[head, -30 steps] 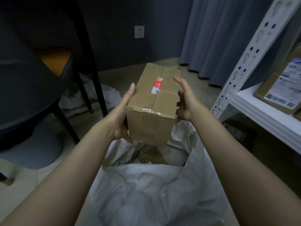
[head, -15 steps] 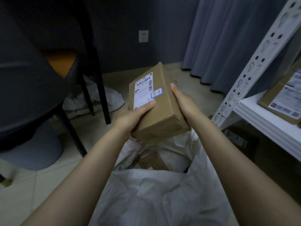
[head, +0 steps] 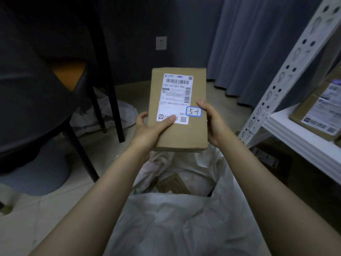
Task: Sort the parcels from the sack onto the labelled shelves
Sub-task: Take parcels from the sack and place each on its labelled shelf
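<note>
Cardboard parcel (head: 178, 111) label (head: 175, 97) reads "5-1", EMS.

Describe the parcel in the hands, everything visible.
The parcel is a flat brown cardboard box, held above the open white sack, broad face toward the camera. A white shipping label with barcodes covers much of it; a blue-bordered sticker reads 5-1. The left hand grips the lower left, thumb on the label; the right hand grips the right edge.
</note>
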